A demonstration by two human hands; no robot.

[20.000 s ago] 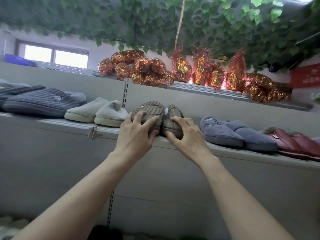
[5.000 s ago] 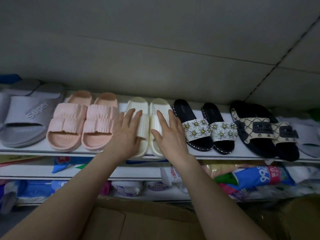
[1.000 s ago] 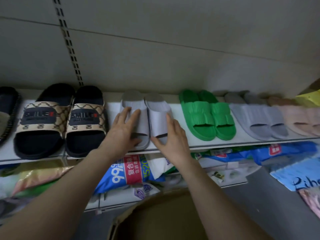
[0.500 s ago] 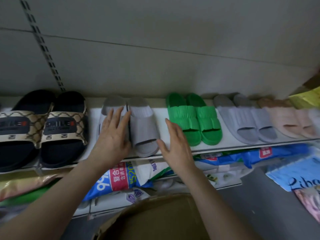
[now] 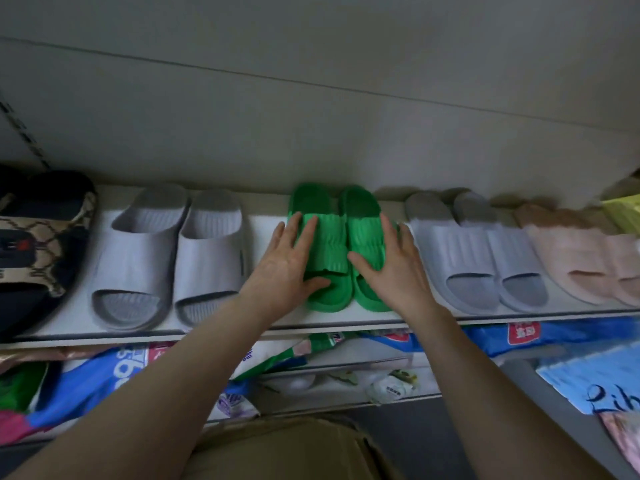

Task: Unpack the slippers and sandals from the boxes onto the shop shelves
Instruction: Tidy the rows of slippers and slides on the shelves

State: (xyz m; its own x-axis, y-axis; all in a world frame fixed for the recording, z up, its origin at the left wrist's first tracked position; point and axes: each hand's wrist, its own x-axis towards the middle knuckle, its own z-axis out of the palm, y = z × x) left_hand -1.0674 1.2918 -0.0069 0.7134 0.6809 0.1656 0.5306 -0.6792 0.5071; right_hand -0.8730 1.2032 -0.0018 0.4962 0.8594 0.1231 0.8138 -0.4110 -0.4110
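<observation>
A pair of green slides [image 5: 337, 244] sits side by side on the white shelf [image 5: 263, 320]. My left hand [image 5: 287, 265] lies flat on the outer side of the left green slide, fingers spread. My right hand [image 5: 394, 265] lies flat on the right green slide, fingers apart. Both hands press against the pair from either side without lifting it. Left of them stands a pair of light grey slides [image 5: 169, 258]. Right of them stands a pair of blue-grey slides [image 5: 481, 258], then pink slides [image 5: 581, 261].
A black patterned sandal [image 5: 38, 244] lies at the shelf's far left. Below the shelf lie blue and white packaged goods [image 5: 114, 372]. A brown cardboard box [image 5: 287, 448] sits below my arms. Blue printed packs [image 5: 595, 382] lie at the lower right.
Both hands have left the light grey slides and shifted right onto the green pair. The view has panned right along the shelf.
</observation>
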